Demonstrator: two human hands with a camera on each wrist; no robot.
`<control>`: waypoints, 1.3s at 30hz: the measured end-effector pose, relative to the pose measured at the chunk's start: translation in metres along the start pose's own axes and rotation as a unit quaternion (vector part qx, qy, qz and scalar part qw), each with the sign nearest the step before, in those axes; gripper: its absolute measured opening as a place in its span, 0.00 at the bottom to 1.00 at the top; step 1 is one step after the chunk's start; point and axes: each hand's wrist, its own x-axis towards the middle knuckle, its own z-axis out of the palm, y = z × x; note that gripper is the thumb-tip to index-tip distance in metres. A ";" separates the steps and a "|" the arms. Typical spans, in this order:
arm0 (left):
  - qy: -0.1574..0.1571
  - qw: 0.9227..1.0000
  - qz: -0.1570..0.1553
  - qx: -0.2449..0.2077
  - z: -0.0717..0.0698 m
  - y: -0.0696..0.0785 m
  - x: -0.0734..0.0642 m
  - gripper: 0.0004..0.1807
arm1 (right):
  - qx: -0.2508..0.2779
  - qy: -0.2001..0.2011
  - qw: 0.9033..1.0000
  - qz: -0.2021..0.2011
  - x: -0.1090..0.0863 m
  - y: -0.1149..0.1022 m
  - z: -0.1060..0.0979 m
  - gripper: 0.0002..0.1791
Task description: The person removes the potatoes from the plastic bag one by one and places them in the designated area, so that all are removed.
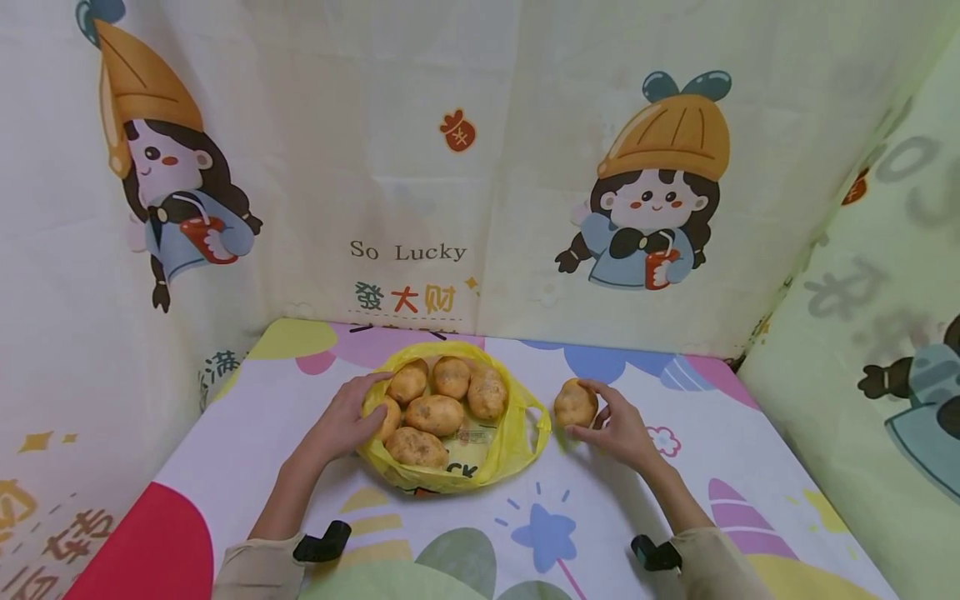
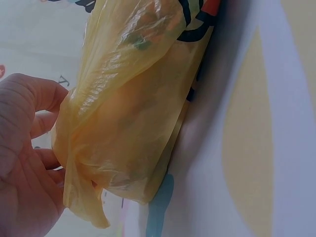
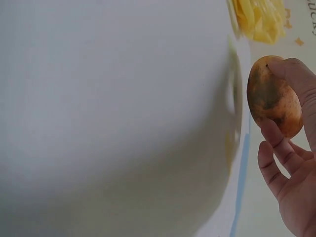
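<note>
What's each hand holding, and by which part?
In the head view: right hand pinches one potato by its right side; left hand holds the yellow plastic bag at its left rim.

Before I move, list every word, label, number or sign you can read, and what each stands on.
"So Lucky": back cloth.
"發大财": back cloth, below that.
"¥"-like sign: red pouch print on back cloth.
"满": left cloth.
"转": left cloth.
"CK": in the yellow bag; on its plastic or beneath, I cannot tell.
Small print in the bag: too small to read.
Right cloth and left-edge characters: blurred or cut off.
</note>
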 end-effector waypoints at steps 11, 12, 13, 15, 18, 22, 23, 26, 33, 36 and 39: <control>-0.004 1.000 -0.001 0.000 0.002 -0.004 -0.001 0.29 | 0.005 -0.025 0.999 0.023 0.010 0.005 0.003 0.45; -0.005 1.000 -0.003 -0.001 0.003 -0.004 -0.001 0.29 | 0.003 -0.029 0.999 0.023 0.011 0.005 0.003 0.45; -0.005 1.000 -0.002 -0.001 0.003 -0.004 -0.001 0.29 | 0.001 -0.032 0.999 0.023 0.011 0.006 0.003 0.45; -0.007 1.000 -0.004 -0.002 0.003 -0.004 -0.001 0.29 | -0.002 -0.037 0.999 0.025 0.012 0.006 0.004 0.45; -0.008 1.000 -0.005 -0.002 0.002 -0.003 -0.001 0.29 | -0.003 -0.042 0.999 0.027 0.013 0.007 0.004 0.45; -0.007 1.000 -0.007 0.000 0.002 -0.002 -0.001 0.29 | 0.004 -0.045 0.999 0.029 0.014 0.007 0.004 0.46; -0.006 1.000 -0.007 0.001 0.002 -0.002 -0.001 0.29 | 0.006 -0.046 0.998 0.030 0.014 0.007 0.004 0.46; -0.005 1.000 -0.007 0.001 0.002 -0.002 0.000 0.28 | 0.010 -0.052 0.998 0.034 0.013 0.008 0.003 0.47; -0.002 1.000 -0.002 0.001 0.002 -0.002 0.000 0.27 | 0.020 -0.049 0.998 0.046 0.012 0.010 0.003 0.48; -0.001 1.000 -0.003 0.001 0.002 -0.002 0.000 0.28 | 0.016 -0.036 0.998 0.040 0.011 0.012 0.003 0.49; 0.001 1.000 0.003 0.004 0.002 -0.002 0.000 0.28 | 0.010 -0.018 0.999 0.028 0.010 0.013 0.002 0.49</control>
